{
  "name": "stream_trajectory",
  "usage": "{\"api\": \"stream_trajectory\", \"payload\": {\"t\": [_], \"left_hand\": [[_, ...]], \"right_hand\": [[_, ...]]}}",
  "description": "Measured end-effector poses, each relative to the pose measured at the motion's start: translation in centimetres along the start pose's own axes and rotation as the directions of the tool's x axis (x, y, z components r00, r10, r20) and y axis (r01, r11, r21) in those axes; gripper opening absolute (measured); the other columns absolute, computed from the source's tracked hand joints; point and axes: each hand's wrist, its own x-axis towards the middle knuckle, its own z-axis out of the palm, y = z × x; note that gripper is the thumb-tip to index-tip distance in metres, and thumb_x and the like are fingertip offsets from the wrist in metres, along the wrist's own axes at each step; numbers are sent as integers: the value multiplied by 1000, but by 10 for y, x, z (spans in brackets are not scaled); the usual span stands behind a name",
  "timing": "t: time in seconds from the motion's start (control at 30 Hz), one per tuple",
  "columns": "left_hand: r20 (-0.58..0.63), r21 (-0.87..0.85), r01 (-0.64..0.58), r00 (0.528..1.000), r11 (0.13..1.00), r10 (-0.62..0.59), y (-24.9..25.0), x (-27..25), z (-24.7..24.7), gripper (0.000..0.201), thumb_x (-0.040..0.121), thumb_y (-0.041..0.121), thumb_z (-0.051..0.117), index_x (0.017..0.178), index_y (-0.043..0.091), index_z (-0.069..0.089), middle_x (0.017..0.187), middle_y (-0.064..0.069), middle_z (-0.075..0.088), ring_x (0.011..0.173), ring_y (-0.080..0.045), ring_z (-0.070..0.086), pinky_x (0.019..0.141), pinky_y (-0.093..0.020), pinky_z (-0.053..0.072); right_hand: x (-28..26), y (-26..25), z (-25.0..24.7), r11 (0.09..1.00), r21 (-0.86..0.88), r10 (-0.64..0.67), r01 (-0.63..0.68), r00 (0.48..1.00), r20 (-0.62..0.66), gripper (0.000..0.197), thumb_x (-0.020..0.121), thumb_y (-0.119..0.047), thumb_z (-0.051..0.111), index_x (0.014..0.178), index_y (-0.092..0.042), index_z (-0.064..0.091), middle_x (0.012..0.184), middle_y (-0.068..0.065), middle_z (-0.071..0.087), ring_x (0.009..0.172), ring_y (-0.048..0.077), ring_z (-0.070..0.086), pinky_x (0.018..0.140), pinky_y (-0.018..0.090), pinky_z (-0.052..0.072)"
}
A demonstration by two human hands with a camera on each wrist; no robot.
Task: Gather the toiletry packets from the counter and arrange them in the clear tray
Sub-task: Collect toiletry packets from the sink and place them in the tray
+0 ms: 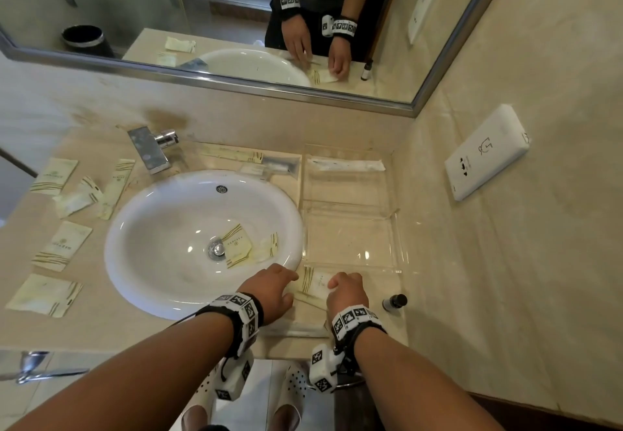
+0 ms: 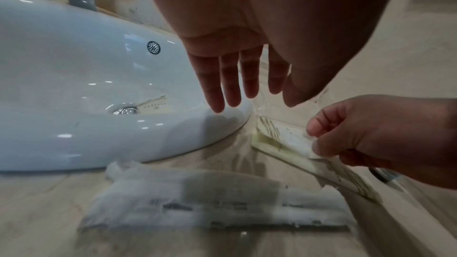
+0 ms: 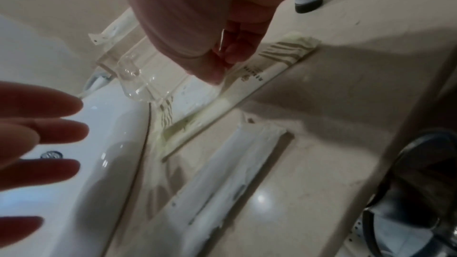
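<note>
Two hands at work: your right hand (image 1: 347, 290) pinches a cream packet (image 1: 317, 284) to lift it, just before the clear tray (image 1: 394, 228); your left hand (image 1: 269, 287) hovers spread.

Sink (image 1: 161, 228) mid-counter (image 1: 421, 295). Tray (image 1: 397, 248) at its 3 o'clock, one packet (image 1: 347, 165) in far compartment. Five packets (image 1: 64, 245) at 9 o'clock. Two, perhaps, in basin by drain (image 1: 216, 250). Faucet (image 1: 148, 150) at 11. Bottle (image 1: 395, 301) at 4. Hands (image 1: 269, 290) at 5, on packet (image 1: 317, 284) before tray.
</note>
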Motion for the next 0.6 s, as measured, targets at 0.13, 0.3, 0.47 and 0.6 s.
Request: {"api": "stream_trajectory", "payload": {"t": [0.13, 0.3, 0.47, 0.6], "left_hand": [[10, 38, 15, 1000, 999, -15, 10, 2, -8, 54, 91, 34, 55, 144, 30, 42, 147, 2, 41, 128, -20, 48, 105, -36, 42], [26, 66, 21, 999, 998, -22, 26, 7, -25, 77, 81, 42, 66, 149, 32, 30, 147, -2, 41, 127, -23, 50, 100, -36, 47], [11, 79, -19, 1000, 997, 18, 35, 13, -40, 100, 71, 55, 74, 152, 33, 19, 149, -1, 38, 128, -22, 48, 101, -35, 46], [0, 24, -35, 999, 999, 35, 35, 16, -45, 109, 61, 65, 73, 151, 37, 18, 145, 0, 42, 126, -21, 49, 100, -38, 46]], "right_hand": [[-13, -1, -9, 983, 97, -157, 159, 987, -24, 32, 86, 4, 49, 88, -25, 62, 116, -9, 46, 77, 3, 55, 59, 9, 38], [-21, -15, -34, 916, 224, -349, 334, 937, 29, 38, 83, 7, 51, 82, -28, 64, 109, -13, 52, 86, -3, 53, 70, 3, 39], [-24, -32, -55, 841, 307, -469, 446, 883, 5, 39, 81, 5, 54, 79, -33, 64, 102, -16, 54, 75, -3, 51, 74, 11, 40], [-24, -49, -63, 797, 366, -516, 480, 857, 1, 39, 77, 6, 55, 79, -32, 66, 102, -13, 56, 74, -11, 51, 77, 14, 40]]}}
